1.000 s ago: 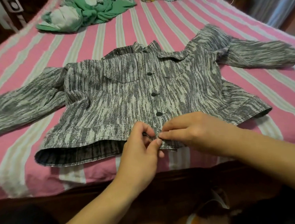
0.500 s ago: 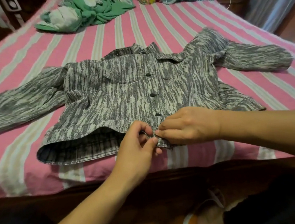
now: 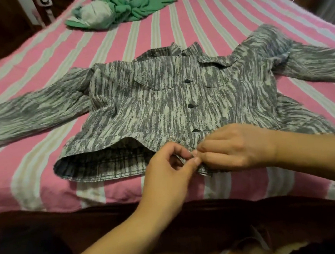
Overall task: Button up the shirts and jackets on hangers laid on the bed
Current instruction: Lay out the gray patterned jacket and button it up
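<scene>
Grey-and-white streaked jacket [image 3: 161,107] spread flat, sleeves out, on pink striped bed [image 3: 175,32]; dark buttons [image 3: 191,105] closed down the front; left hand [image 3: 166,173] and right hand [image 3: 236,147] pinching the hem together at the bottom; green bundle of cloth [image 3: 121,8] at far edge

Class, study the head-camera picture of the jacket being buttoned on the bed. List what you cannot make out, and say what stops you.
- Bottom button: hidden, head view, behind the left hand and right hand pinching the jacket hem.
- Hanger: none visible; the jacket's cloth would cover it.
- Both sleeve cuffs: cut off by the left and right edges.
- Green cloth: bunched and cut by the top edge, so its kind is unclear.
</scene>
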Action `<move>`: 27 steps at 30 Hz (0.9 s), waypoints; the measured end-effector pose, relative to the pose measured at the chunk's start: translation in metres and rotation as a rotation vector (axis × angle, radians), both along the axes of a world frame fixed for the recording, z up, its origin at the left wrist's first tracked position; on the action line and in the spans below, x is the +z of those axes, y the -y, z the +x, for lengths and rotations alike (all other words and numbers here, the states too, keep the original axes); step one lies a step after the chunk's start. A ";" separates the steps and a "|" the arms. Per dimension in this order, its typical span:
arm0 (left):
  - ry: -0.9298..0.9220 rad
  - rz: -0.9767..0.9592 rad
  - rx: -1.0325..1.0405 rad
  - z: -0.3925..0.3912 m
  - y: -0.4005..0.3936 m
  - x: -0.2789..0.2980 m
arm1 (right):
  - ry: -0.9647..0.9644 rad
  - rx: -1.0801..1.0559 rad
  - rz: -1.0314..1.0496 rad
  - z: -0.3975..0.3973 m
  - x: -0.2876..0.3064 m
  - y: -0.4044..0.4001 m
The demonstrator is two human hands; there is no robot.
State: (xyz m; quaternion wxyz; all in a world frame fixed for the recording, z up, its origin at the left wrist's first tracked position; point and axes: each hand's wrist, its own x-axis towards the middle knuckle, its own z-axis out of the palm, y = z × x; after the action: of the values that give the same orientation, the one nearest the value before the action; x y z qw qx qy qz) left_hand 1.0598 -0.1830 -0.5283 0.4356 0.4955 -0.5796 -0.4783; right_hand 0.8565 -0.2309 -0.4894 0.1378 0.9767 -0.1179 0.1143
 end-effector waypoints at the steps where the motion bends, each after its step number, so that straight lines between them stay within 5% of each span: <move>1: -0.008 0.012 0.000 0.000 0.001 0.001 | 0.008 -0.010 0.014 -0.001 -0.001 0.001; 6: -0.061 0.099 0.000 -0.006 0.000 -0.001 | 0.022 -0.040 0.058 -0.004 0.001 0.000; 12: 0.305 -0.185 -0.058 0.001 0.003 0.005 | -0.013 0.003 -0.064 -0.007 0.002 0.002; 15: 0.328 -0.181 -0.055 0.002 0.005 0.007 | -0.021 0.030 -0.094 -0.004 0.000 0.005; 27: -0.296 0.499 -0.007 -0.004 0.017 0.023 | 0.021 -0.246 0.232 -0.002 0.001 -0.009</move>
State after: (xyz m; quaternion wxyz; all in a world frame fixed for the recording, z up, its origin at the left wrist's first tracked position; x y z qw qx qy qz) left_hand 1.0558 -0.2000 -0.5051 0.3786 0.5101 -0.3758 -0.6748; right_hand 0.8549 -0.2220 -0.4886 0.0360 0.9630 -0.2506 0.0924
